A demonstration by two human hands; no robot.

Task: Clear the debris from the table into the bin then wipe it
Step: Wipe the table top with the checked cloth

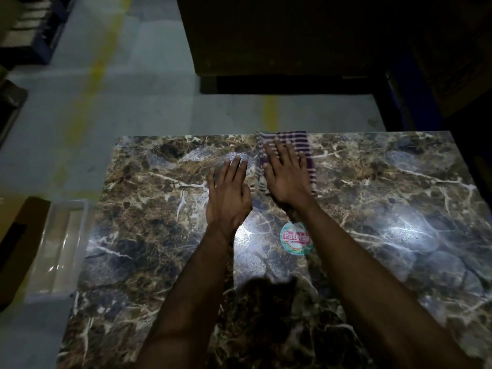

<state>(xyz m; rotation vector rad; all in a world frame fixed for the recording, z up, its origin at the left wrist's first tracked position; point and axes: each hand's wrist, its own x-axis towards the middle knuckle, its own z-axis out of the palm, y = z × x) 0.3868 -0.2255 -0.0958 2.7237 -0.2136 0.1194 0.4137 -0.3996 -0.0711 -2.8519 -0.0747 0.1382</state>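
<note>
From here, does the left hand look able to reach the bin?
Probably yes. The left hand lies flat on the table, holding nothing, and the clear bin sits just off the table's left edge with nothing between.

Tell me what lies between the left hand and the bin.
Head view: only bare table lies between the left hand and the bin; no debris visible.

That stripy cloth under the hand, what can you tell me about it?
The purple-and-white striped woven cloth lies flat, apparently folded into a rough rectangle, at the far edge of the brown marble-patterned table. The right hand rests on it with straight, spread fingers, covering its middle. The left hand lies flat on the table just beside its left border; whether it touches the cloth is unclear.
</note>
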